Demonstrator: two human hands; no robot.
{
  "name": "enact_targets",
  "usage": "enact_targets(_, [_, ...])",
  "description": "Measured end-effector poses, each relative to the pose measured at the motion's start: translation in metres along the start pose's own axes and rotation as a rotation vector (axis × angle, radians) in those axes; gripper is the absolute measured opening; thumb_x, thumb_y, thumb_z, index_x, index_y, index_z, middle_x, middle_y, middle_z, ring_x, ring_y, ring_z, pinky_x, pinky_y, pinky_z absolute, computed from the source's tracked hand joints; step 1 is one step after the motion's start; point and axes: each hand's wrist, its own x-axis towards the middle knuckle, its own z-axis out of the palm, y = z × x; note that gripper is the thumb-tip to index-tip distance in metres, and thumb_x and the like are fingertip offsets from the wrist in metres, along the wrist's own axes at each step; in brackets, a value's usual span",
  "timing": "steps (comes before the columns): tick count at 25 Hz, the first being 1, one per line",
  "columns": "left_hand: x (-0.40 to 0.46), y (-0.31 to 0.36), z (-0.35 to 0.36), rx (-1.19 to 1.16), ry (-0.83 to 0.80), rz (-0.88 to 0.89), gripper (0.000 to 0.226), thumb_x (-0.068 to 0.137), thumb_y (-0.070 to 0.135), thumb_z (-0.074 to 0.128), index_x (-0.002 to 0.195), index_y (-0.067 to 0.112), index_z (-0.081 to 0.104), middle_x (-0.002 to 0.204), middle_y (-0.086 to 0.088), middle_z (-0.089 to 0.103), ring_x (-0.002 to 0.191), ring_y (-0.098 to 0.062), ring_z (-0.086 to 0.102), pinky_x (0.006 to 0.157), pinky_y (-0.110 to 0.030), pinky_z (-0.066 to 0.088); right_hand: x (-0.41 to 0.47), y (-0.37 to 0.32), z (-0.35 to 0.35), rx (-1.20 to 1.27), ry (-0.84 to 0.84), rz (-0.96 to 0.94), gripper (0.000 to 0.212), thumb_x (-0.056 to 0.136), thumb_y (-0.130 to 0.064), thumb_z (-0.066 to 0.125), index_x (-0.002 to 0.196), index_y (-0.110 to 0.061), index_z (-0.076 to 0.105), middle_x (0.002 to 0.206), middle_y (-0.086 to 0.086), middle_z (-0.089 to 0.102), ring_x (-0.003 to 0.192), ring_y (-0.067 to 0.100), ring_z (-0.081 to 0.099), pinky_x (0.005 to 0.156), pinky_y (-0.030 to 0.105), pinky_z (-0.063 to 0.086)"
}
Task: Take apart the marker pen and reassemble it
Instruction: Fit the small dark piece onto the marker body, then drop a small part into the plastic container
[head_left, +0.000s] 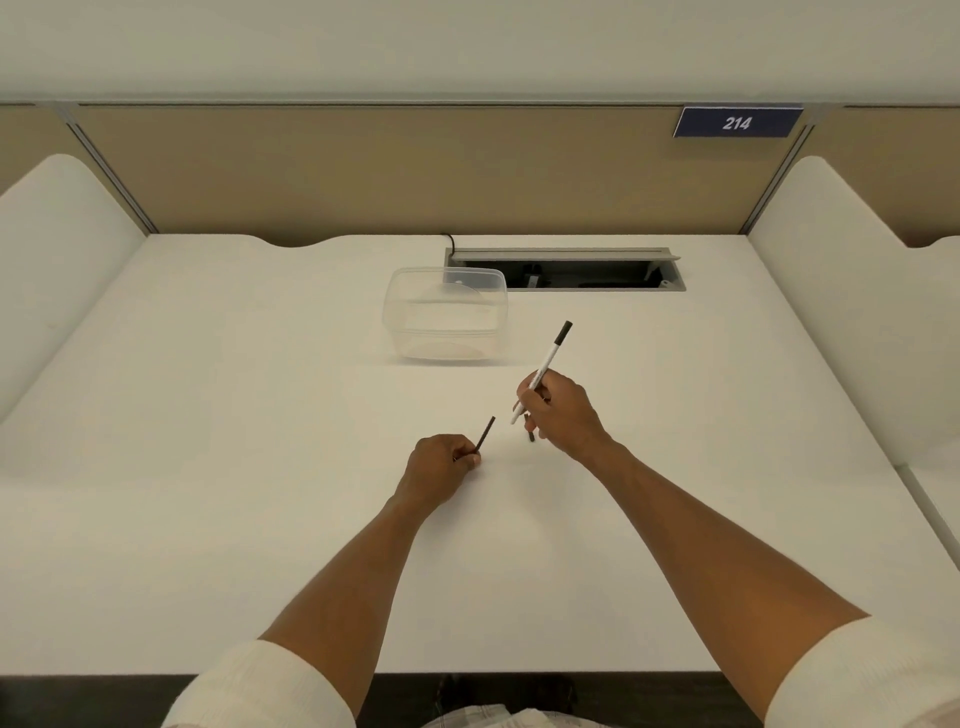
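A person's two bare forearms, cuffed in rolled, ribbed off-white sleeves (270, 680), reach over a smooth, matte white desk (208, 519) in a study carrel. The right hand (558, 410) holds the marker pen's barrel (545, 366), a slim white plastic tube with a dark end piece, its fingers curled round the lower part so the tube slants up and away toward the back of the desk. A small dark piece (531, 434) shows just below the fingers of this hand; what it is cannot be made out. The left hand (441, 465) pinches a thin, straight, dark rod (485, 434) between thumb and curled fingers, its free end angled up toward the barrel's open end, the two parts near each other but apart. Both hands hover low over the desk's middle. Behind them stands a clear, rounded-corner plastic container (444, 314), glossy and see-through. Just beyond it a rectangular cable hatch (566, 270) with a grey metal frame lies open in the desktop, a black cord (449, 241) curling at its left corner. A tan fabric partition (363, 166) backs the desk, bearing a blue plate (736, 122) marked 214. Curved white side dividers (57, 249) flank the desk.
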Motion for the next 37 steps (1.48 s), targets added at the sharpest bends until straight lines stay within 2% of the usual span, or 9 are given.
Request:
enact_targets(7, [0.005,0.006,-0.003,0.034,0.098,-0.09,0.004,0.084,0.028,0.069,0.082,0.024,0.068,0.07,0.007,0.064,0.07,-0.016,0.061,0.057,-0.023,0.043,0.004,0.014,-0.003,-0.085,-0.002,0.061,0.018,0.09,-0.027,0.059,0.09,-0.009,0.061,0.075,0.011,0.069,0.046,0.008,0.059,0.043,0.017,0.043])
enact_targets(9, [0.007,0.008,-0.005,0.025,0.131,-0.152,0.004,0.084,0.03,0.068,0.082,0.027,0.065,0.072,0.011,0.063,0.073,-0.015,0.061,0.058,-0.023,0.041,0.003,0.021,-0.004,-0.137,-0.023,0.108,0.016,0.09,-0.023,0.061,0.096,-0.008,0.059,0.075,0.014,0.068,0.051,0.012,0.06,0.051,0.024,0.047])
enact_targets(12, [0.011,0.01,-0.007,0.004,0.152,-0.219,0.005,0.082,0.031,0.068,0.081,0.029,0.064,0.078,0.01,0.063,0.076,-0.016,0.063,0.06,-0.025,0.043,-0.001,0.029,-0.002,-0.197,-0.046,0.135,0.019,0.09,-0.021,0.064,0.104,-0.01,0.058,0.069,0.002,0.062,0.068,0.022,0.061,0.07,0.039,0.053])
enact_targets(16, [0.016,0.011,-0.007,0.025,0.193,-0.265,0.007,0.08,0.03,0.069,0.081,0.023,0.065,0.077,0.008,0.064,0.074,-0.018,0.065,0.064,-0.026,0.049,-0.006,0.038,0.002,-0.2,-0.056,0.134,0.013,0.089,-0.017,0.064,0.1,-0.011,0.059,0.061,0.0,0.061,0.067,0.021,0.061,0.081,0.035,0.047])
enact_targets(19, [0.016,0.012,-0.007,0.044,0.208,-0.294,0.009,0.08,0.028,0.07,0.078,0.02,0.066,0.073,0.009,0.063,0.073,-0.018,0.064,0.062,-0.026,0.048,-0.009,0.041,0.004,-0.216,-0.04,0.101,0.01,0.09,-0.013,0.063,0.099,-0.009,0.06,0.062,0.004,0.059,0.071,0.031,0.064,0.088,0.035,0.043])
enact_targets(24, [0.016,0.012,-0.005,0.08,0.204,-0.312,0.011,0.08,0.027,0.07,0.076,0.018,0.065,0.076,0.003,0.066,0.072,-0.021,0.063,0.06,-0.026,0.045,-0.01,0.043,0.007,-0.194,0.014,0.062,0.006,0.091,-0.017,0.061,0.096,-0.014,0.059,0.07,0.014,0.066,0.072,0.032,0.066,0.086,0.034,0.048])
enact_targets(28, [0.016,0.012,-0.005,0.098,0.208,-0.307,0.01,0.079,0.027,0.069,0.076,0.018,0.064,0.076,0.002,0.066,0.072,-0.022,0.063,0.062,-0.026,0.045,-0.01,0.048,0.008,-0.163,0.052,0.068,0.004,0.09,-0.019,0.062,0.094,-0.018,0.06,0.064,0.004,0.062,0.071,0.028,0.065,0.081,0.031,0.049])
enact_targets(32, [0.016,0.012,-0.004,0.103,0.213,-0.316,0.011,0.079,0.028,0.069,0.076,0.018,0.064,0.077,0.002,0.066,0.073,-0.022,0.063,0.061,-0.026,0.044,-0.012,0.05,0.008,-0.163,0.071,0.087,0.008,0.09,-0.022,0.066,0.095,-0.02,0.06,0.07,0.006,0.069,0.071,0.02,0.064,0.066,0.027,0.045])
enact_targets(37, [0.016,0.012,-0.004,0.107,0.212,-0.321,0.012,0.078,0.029,0.069,0.077,0.018,0.064,0.078,0.001,0.067,0.075,-0.023,0.064,0.062,-0.028,0.046,-0.013,0.051,0.009,-0.19,0.054,0.095,0.012,0.088,-0.022,0.069,0.096,-0.019,0.06,0.067,0.0,0.067,0.066,0.014,0.063,0.06,0.025,0.045])
